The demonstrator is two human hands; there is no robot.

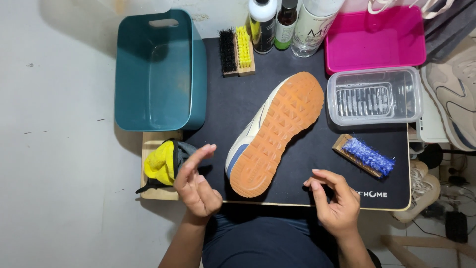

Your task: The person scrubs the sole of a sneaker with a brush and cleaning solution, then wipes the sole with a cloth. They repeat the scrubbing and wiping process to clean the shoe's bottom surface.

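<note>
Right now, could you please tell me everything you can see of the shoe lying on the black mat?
The shoe is a sneaker lying tilted on its side on the black mat, its orange-tan rubber sole with a studded tread facing up. The strip of upper that shows is cream, with a blue patch by the near end. It lies diagonally, one end toward the person. Neither hand touches it.

Bright even overhead light, soft shadows beside teal bin (161, 69) and under sneaker (275, 131), mild glare on clear plastic container (374, 97), sharp centre focus, slight motion blur on left hand (196, 181), wide-angle stretch at edges.
</note>
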